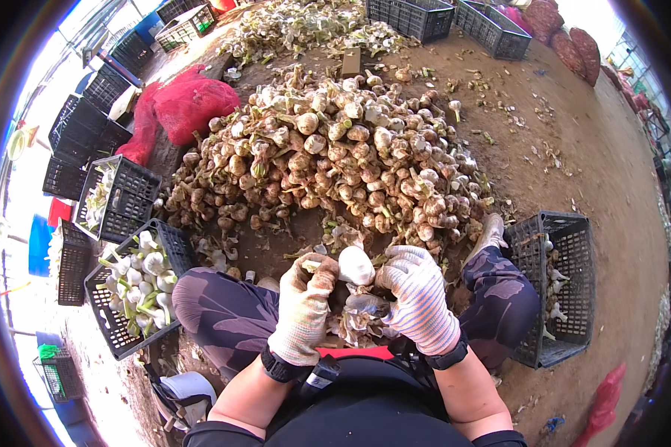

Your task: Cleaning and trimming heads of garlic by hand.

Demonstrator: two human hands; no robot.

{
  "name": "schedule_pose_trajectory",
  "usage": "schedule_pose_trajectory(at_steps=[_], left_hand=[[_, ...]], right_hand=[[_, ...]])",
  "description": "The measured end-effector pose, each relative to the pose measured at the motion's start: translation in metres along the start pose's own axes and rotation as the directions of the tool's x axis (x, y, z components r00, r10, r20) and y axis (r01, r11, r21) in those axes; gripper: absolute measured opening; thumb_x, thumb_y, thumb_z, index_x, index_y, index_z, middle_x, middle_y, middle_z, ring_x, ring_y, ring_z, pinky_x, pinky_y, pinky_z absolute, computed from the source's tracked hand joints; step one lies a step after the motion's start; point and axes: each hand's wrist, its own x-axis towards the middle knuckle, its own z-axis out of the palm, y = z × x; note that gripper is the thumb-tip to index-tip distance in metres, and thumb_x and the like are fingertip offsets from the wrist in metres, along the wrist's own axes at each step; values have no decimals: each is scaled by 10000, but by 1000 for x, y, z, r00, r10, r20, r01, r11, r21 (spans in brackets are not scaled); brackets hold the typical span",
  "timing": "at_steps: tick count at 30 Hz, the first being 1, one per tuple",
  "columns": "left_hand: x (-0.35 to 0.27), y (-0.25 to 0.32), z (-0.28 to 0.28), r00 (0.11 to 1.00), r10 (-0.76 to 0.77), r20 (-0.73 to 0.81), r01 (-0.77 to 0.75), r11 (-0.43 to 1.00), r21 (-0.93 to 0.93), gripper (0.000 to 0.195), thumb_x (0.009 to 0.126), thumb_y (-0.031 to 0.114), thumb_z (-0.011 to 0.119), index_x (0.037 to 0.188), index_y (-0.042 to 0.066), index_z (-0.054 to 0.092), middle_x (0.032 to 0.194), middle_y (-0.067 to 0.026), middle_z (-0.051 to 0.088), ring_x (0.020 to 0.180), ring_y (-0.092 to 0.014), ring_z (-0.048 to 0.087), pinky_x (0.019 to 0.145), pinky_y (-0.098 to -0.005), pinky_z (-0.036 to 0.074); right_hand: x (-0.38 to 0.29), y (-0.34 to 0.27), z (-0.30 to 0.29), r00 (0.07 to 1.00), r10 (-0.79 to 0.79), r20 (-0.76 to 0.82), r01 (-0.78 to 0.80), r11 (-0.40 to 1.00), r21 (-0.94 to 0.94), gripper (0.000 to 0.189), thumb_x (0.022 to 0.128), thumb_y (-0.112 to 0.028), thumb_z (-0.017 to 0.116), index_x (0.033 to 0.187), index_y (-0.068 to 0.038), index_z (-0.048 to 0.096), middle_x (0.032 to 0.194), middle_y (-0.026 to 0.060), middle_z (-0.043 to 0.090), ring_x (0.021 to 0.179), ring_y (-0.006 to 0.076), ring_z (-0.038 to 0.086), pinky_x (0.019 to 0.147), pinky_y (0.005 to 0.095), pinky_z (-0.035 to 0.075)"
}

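My left hand (pixel 308 307), in a soiled knit work glove, is closed around the cut stem of a garlic bulb. That white, peeled-looking bulb (pixel 356 266) sits between my two hands, above my lap. My right hand (pixel 416 296), in a striped knit glove, has its curled fingers at the bulb's right side. A dark object (pixel 367 304), possibly a tool, shows under the bulb by my right fingers; its kind is unclear. Loose garlic skins (pixel 353 328) lie below. In front of me spreads a large heap of soil-stained garlic bulbs (pixel 335 151).
A black plastic crate of cleaned garlic (pixel 103 329) stands by my left knee, another crate (pixel 579 290) with some bulbs at my right. Red mesh sacks (pixel 198 103) lie beyond the left crates. Skins (pixel 291 28) and more crates (pixel 416 22) are at the far side.
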Motion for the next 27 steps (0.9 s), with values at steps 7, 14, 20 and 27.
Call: schedule_pose_trajectory(at_steps=[7, 14, 20, 27], left_hand=[[-2, 11, -5, 990, -78, 115, 65, 991, 113, 108, 905, 163, 570, 882, 57, 567, 678, 15, 556, 523, -56, 502, 475, -194, 418], [4, 4, -11, 908, -316, 275, 357, 927, -113, 183, 891, 232, 568, 932, 55, 585, 736, -7, 598, 554, -65, 526, 479, -196, 421], [10, -1, -17, 844, -317, 433, 457, 848, -269, 199, 903, 224, 563, 993, 48, 591, 867, -11, 628, 687, -49, 572, 544, -177, 449], [-1, -5, -2, 965, -208, 159, 221, 972, -74, 219, 924, 255, 550, 894, 38, 552, 850, -50, 615, 707, -116, 588, 637, -241, 516]], right_hand=[[-4, 15, -5, 981, -84, 174, 74, 995, 64, 346, 531, -216, 729, 822, -52, 640, 798, 114, 617, 883, 320, 590, 857, 422, 438], [-9, 20, -12, 965, 91, 244, -218, 794, 567, 223, 808, -248, 676, 844, -28, 675, 780, 132, 637, 765, 313, 601, 723, 370, 467], [-5, 13, -17, 926, 291, 241, -378, 725, 576, 330, 731, -363, 728, 770, -41, 667, 673, 111, 598, 658, 299, 578, 675, 368, 443], [-2, 4, -4, 1000, 24, -13, -23, 998, 66, 463, 568, -465, 791, 565, -63, 562, 615, 94, 572, 718, 330, 604, 686, 401, 474]])
